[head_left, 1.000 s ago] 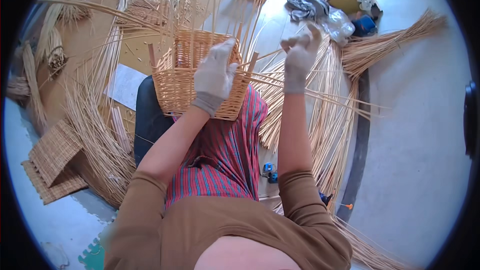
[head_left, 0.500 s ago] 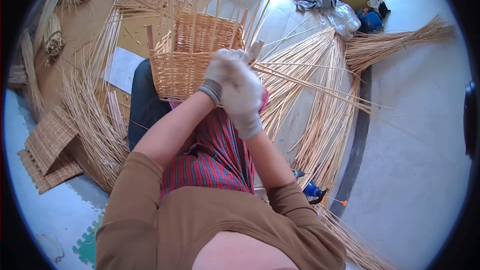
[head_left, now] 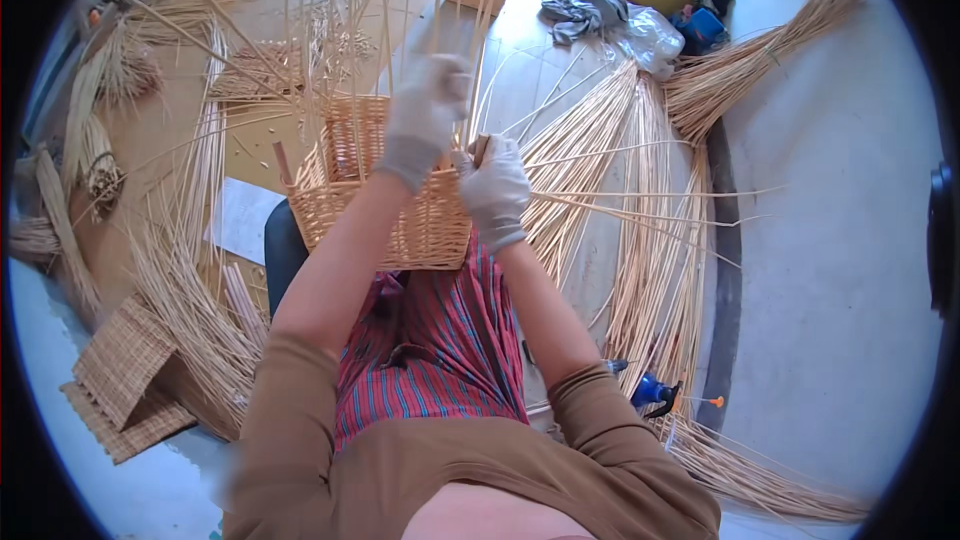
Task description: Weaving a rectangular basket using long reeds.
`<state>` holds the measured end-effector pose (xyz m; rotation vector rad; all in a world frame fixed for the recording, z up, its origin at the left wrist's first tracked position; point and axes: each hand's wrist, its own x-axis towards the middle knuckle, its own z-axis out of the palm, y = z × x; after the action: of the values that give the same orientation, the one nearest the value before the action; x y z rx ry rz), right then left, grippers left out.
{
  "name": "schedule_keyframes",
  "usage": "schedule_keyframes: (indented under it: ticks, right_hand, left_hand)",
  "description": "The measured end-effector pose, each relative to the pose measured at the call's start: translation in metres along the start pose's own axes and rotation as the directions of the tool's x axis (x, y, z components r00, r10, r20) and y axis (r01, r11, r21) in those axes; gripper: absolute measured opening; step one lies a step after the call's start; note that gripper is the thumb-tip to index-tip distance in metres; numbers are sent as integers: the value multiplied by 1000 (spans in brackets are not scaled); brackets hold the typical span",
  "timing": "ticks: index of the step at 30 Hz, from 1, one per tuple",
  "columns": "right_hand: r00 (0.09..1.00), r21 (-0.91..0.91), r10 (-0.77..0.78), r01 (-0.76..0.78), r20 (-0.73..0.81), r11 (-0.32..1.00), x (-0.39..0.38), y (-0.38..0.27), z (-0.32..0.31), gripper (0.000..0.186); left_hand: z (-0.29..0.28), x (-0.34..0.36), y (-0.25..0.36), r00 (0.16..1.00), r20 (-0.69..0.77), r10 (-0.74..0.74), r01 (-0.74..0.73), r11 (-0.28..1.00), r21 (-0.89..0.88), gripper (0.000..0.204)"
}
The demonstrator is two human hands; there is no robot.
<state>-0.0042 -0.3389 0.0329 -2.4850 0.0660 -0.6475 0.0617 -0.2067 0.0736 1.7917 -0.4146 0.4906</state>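
A woven wicker basket (head_left: 425,230) rests at my lap, with thin upright canes (head_left: 385,10) rising around it. My right hand (head_left: 497,190), in a whitish work glove, is closed around the short wooden corner post (head_left: 482,148) at the basket's right corner. Long pale strands extend rightward beside that hand. Above the basket's right part is my gloved left hand (head_left: 425,115), smeared by motion. Its fingers look curled, and what they hold, if anything, is too blurred to make out. A second wooden post (head_left: 282,163) stands at the basket's left corner.
Loose cane bundles (head_left: 650,230) spread across the floor at right, beside a tied bundle (head_left: 765,60). More canes (head_left: 185,270) lie at left near woven mats (head_left: 125,360) and a paper sheet (head_left: 243,220). A blue tool (head_left: 655,392) lies by my right elbow.
My hands, together at the basket's right corner before, have separated. The left has risen up and away, while the right stays at the corner. The basket appears lower in view.
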Motion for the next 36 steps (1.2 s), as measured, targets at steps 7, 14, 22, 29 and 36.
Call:
schedule_keyframes:
  ticks: [7, 14, 22, 29, 36]
  right_hand:
    - [987, -172, 146, -132, 73, 976, 17, 14, 21, 34]
    - [971, 699, -136, 237, -198, 675, -31, -112, 13, 36]
    - [897, 287, 252, -366, 364, 886, 92, -193, 196, 60]
    - [920, 868, 346, -317, 184, 381, 88, -195, 190, 28]
    - [962, 987, -262, 106, -72, 120, 12, -151, 132, 24]
  left_hand:
    - [-15, -49, 41, 961, -131, 245, -229, 965, 125, 58]
    - [-119, -118, -43, 915, -397, 67, 303, 535, 789, 69]
    - [-116, -130, -68, 939, -341, -39, 312, 509, 802, 35]
    - [-143, -147, -84, 962, -271, -41, 224, 684, 694, 36]
    - [-158, -137, -89, 990, -128, -65, 102, 947, 306, 41]
